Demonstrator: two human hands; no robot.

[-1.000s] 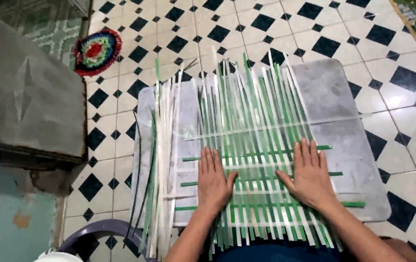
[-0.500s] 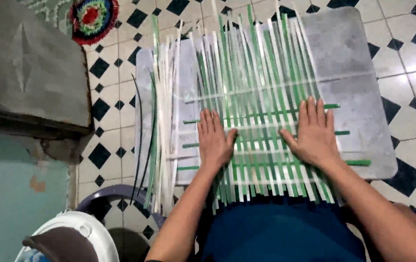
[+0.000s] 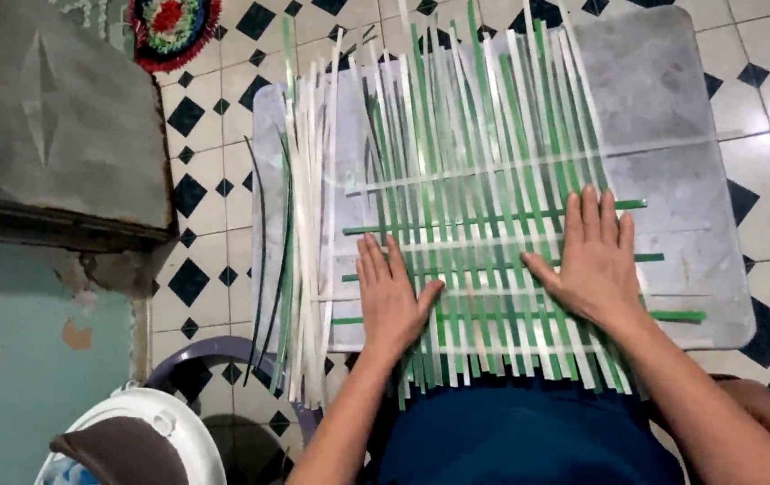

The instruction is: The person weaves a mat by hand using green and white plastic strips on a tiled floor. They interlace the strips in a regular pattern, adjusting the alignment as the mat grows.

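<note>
- Both hands lie flat, palms down, on a partly woven mat of green and white strips [image 3: 484, 242]. The mat rests on a pale grey board [image 3: 672, 108] that serves as the work surface, set over a black-and-white tiled floor [image 3: 214, 153].
- Left hand [image 3: 391, 292]: fingers released and spread, pressing on the near-left part of the weave, thumb angled toward the centre. Nothing is grasped.
- Right hand [image 3: 593, 256]: fingers released, held close together, pressing on the right part of the weave where the green cross strips [image 3: 672, 316] stick out past the edge. Nothing is grasped.
- Change since a second ago: the hands sit on much the same rows as before, still flat. The view has dropped and closed in, so the mat fills more of the picture and the person's dark blue lap [image 3: 528, 440] now shows at the bottom edge.
- Reading: the weave itself looks unchanged over this stretch; the same three green cross strips are in place. The hands seem to be holding or flattening the rows, not threading a new strip.
- A loose bundle of white strips [image 3: 308, 224] lies along the left side of the board, untouched, just beside the left hand.
- Also in view: a grey slab [image 3: 52, 117] at upper left, a round multicoloured rug [image 3: 174, 27] at the top, a white fan housing [image 3: 142, 440] at lower left.
</note>
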